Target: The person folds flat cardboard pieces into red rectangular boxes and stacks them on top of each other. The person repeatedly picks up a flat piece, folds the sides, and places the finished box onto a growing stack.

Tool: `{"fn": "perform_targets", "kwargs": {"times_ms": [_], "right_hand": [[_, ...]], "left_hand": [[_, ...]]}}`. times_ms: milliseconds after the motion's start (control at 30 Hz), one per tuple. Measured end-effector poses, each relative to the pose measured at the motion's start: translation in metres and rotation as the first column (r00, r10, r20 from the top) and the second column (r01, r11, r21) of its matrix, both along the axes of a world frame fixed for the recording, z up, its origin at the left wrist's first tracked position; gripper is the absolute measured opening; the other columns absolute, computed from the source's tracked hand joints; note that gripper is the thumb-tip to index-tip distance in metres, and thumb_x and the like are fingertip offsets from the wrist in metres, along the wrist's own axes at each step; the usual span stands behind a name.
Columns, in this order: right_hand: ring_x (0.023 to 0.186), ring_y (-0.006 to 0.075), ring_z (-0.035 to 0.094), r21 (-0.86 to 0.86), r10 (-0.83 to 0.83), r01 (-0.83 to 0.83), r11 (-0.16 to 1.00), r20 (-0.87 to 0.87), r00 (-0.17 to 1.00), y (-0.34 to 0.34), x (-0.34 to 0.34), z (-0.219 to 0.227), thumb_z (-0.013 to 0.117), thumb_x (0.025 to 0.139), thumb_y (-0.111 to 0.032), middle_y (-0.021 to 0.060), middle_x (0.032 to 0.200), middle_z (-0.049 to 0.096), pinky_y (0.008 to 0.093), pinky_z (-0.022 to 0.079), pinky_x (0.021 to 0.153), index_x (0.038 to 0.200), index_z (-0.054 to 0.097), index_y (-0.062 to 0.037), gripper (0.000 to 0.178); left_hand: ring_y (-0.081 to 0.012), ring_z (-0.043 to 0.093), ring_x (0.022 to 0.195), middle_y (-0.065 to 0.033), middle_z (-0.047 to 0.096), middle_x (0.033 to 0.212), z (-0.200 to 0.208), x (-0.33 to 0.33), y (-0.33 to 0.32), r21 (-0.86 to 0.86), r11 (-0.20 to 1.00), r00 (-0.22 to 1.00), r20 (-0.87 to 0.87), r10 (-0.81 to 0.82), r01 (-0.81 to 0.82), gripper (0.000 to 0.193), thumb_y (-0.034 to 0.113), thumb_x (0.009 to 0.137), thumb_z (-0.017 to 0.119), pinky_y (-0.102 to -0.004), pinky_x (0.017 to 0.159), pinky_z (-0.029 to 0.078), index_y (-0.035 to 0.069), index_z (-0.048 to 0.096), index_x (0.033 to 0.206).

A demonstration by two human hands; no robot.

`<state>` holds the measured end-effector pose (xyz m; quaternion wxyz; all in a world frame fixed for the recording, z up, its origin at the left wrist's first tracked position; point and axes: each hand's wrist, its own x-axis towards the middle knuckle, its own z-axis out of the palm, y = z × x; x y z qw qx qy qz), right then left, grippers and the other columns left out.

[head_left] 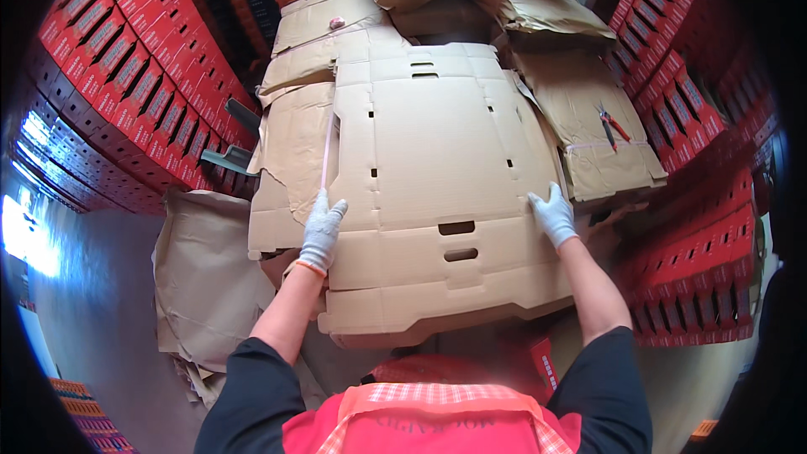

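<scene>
A flat, die-cut cardboard box blank point(437, 143) lies in front of me, plain brown with slots and hand holes. Other sheets show beneath its near edge. My left hand point(322, 231), in a white knit glove with an orange cuff, grips its left edge, thumb on the top face. On the opposite edge, my right hand point(555, 214), also gloved, holds on with the thumb over the board. The remaining fingers of both hands are partly hidden at the sides. A pale strap point(327, 151) runs along the left side, just beyond my left fingertips.
Paper-wrapped bundles point(294, 134) surround the blank. Red-handled pliers or cutters point(614, 128) rest on the right bundle point(588, 109). Red printed cartons rise in stacks at left point(126, 76) and right point(698, 269). Brown wrapping paper point(210, 269) lies at lower left.
</scene>
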<state>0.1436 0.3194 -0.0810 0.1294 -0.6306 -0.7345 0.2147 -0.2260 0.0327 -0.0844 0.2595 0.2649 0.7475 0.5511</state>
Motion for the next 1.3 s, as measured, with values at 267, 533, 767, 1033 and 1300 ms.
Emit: {"fn": "perform_targets", "kwargs": {"times_ms": [267, 533, 767, 1033, 1300], "right_hand": [[0.092, 0.0214, 0.069, -0.646, -0.181, -0.44, 0.624, -0.667, 0.723, 0.03, 0.048, 0.057, 0.068, 0.091, -0.024, 0.0107, 0.106, 0.07, 0.0372, 0.057, 0.079, 0.121, 0.063, -0.0012, 0.038], [0.15, 0.0352, 0.013, 0.152, 0.547, -0.572, 0.806, 0.178, 0.818, -0.108, -0.101, -0.001, 0.071, 0.08, -0.042, 0.0274, 0.159, 0.016, 0.0589, 0.008, 0.118, 0.143, 0.047, -0.0071, 0.076], [0.126, 0.033, 0.053, 0.746, 0.612, -0.435, 0.504, 0.046, 0.789, 0.02, 0.049, 0.063, 0.057, 0.08, 0.003, 0.0154, 0.128, 0.059, 0.0445, 0.04, 0.106, 0.122, 0.062, -0.0073, 0.043], [0.077, 0.0295, 0.064, 0.486, 0.943, -0.823, 0.295, -0.007, 0.333, -0.011, 0.005, 0.1, 0.081, 0.071, -0.014, 0.0082, 0.09, 0.065, 0.037, 0.053, 0.066, 0.098, 0.065, -0.0118, 0.032], [0.087, 0.0349, 0.066, 0.113, 0.976, -0.976, 0.184, -0.136, 0.168, -0.081, 0.035, 0.158, 0.075, 0.081, -0.025, 0.0178, 0.09, 0.066, 0.0396, 0.053, 0.077, 0.105, 0.066, -0.0056, 0.032]], "left_hand": [[-0.0249, 0.067, 0.103, -0.0135, 0.067, 0.116, 0.043, -0.038, -0.002, 0.035, 0.997, 0.772, 0.631, -0.079, 0.073, 0.045, 0.016, 0.091, 0.062, -0.0361, 0.089, 0.056, 0.001, 0.054, 0.133], [-0.0381, 0.039, 0.138, -0.0249, 0.043, 0.148, -0.015, 0.132, 0.122, -0.416, 0.837, 0.573, -0.805, -0.156, -0.357, 0.064, 0.026, 0.092, 0.057, -0.0391, 0.116, 0.029, -0.003, 0.038, 0.146], [-0.0311, 0.045, 0.136, -0.0154, 0.049, 0.145, 0.033, -0.005, -0.033, -0.276, 0.897, 0.079, -0.944, -0.32, 0.345, 0.052, 0.012, 0.084, 0.06, -0.055, 0.112, 0.033, 0.006, 0.055, 0.135], [-0.0295, 0.063, 0.073, -0.0096, 0.066, 0.077, 0.111, 0.045, 0.035, -0.298, 0.814, 0.383, -0.767, -0.515, 0.498, 0.011, 0.019, 0.085, 0.071, -0.0398, 0.066, 0.051, 0.011, 0.07, 0.093], [-0.0331, 0.064, 0.067, -0.0118, 0.064, 0.07, 0.134, 0.12, -0.022, -0.663, 0.637, 0.194, -0.618, -0.762, 0.393, 0.028, 0.038, 0.085, 0.067, -0.0438, 0.057, 0.051, 0.012, 0.067, 0.075]]}}
